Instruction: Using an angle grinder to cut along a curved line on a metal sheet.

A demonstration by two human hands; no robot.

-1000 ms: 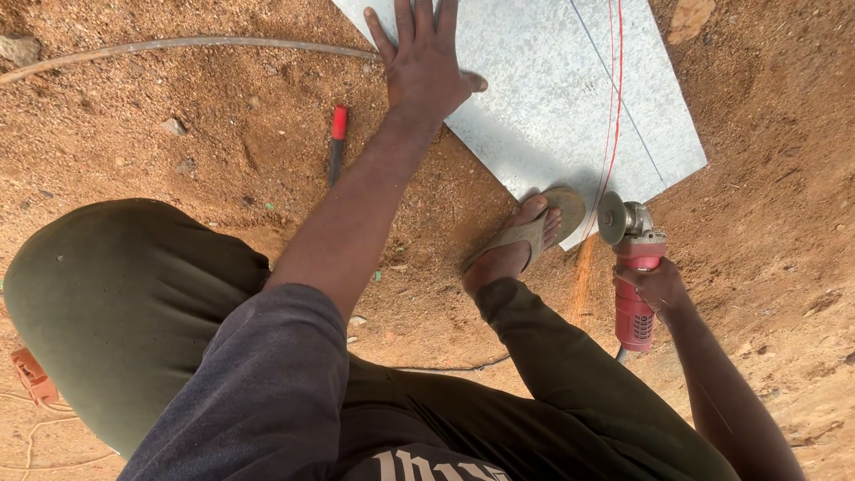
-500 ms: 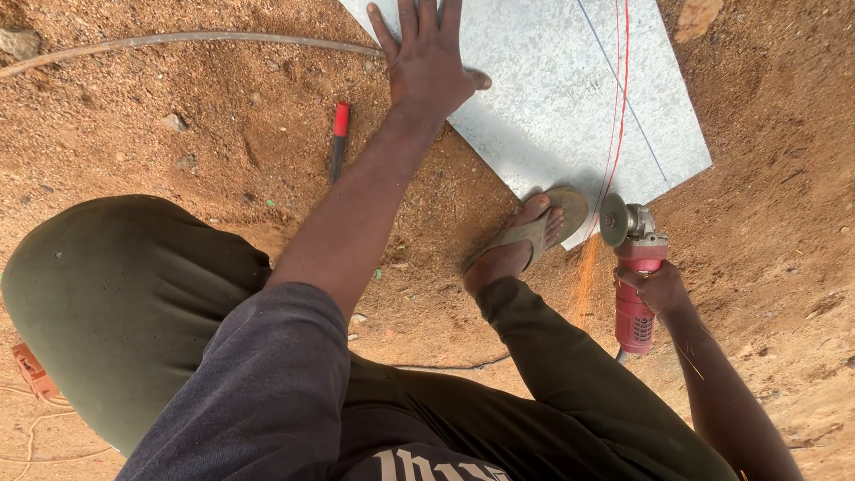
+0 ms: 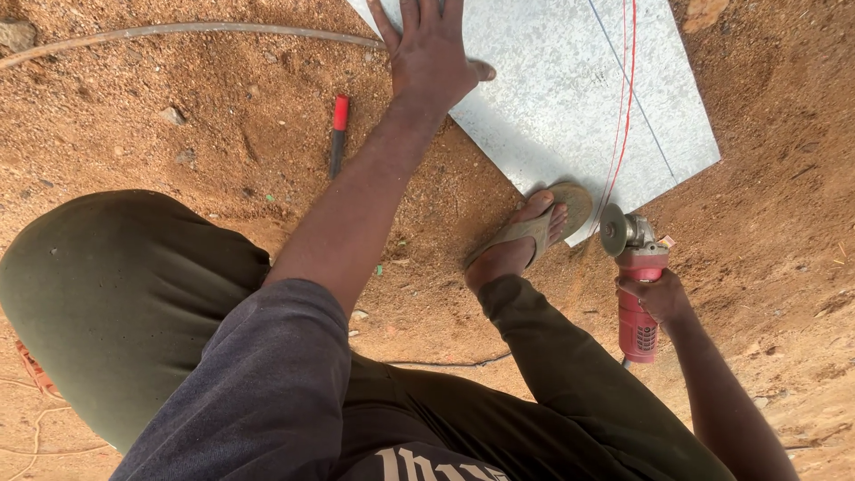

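**With the sheet pinned, grinder poised at the marked line**

While the person crouches on bare reddish dirt, the left hand [image 3: 434, 55] lies flat, fingers spread wide, pressing on a pale grey speckled metal sheet [image 3: 552, 107] and gripping nothing. A foot in a tan flip-flop sandal [image 3: 525, 236] stands on the sheet's near edge. The right hand [image 3: 661, 298] is wrapped tight around the body of a red angle grinder [image 3: 634, 285], whose round disc sits just beside the sheet's near edge, where thin red and dark lines [image 3: 626, 98] run across the metal.

Judging by this, the sheet is braced and the cut is about to start; the disc needs lining up with the marked line while hand and foot keep the metal from shifting.

Open ground lies to the right of the grinder. The sandal is very near the disc. A red-capped dark marker [image 3: 337, 134] lies well apart on the left, and a thin cable [image 3: 178, 31] crosses the dirt beyond.
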